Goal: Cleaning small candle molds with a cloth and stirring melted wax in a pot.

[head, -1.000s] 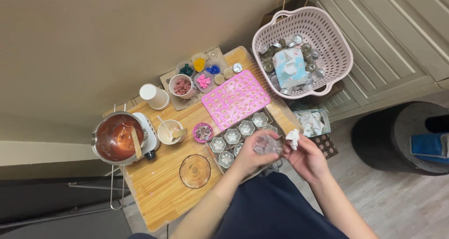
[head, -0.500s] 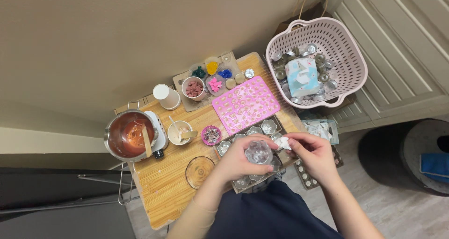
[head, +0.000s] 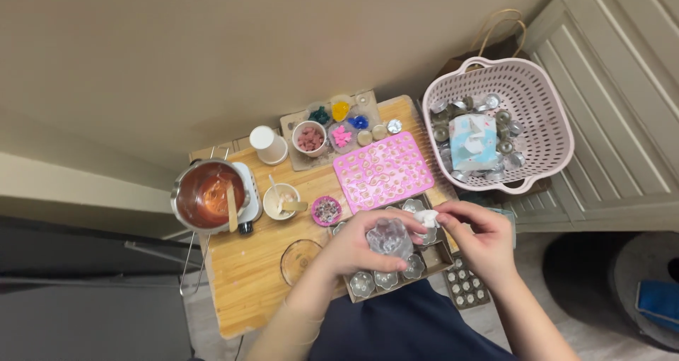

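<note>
Seen from the head camera, a clear flower-shaped mould [head: 388, 237] was gripped by the left hand [head: 357, 244], its fingers clamped around it just above a tray of similar moulds [head: 433, 259] at the near edge of the wooden bench [head: 244, 283]. A crumpled white tissue [head: 426, 217] was pinched between the closed fingers of the right hand [head: 484, 244] and pressed against the mould's rim. Farther back on the bench were seen a pink silicone mat [head: 383, 171], a pot of reddish-brown liquid [head: 206, 195] and a small cream bowl [head: 281, 200], with a pink basket [head: 548, 103] beside the bench.
</note>
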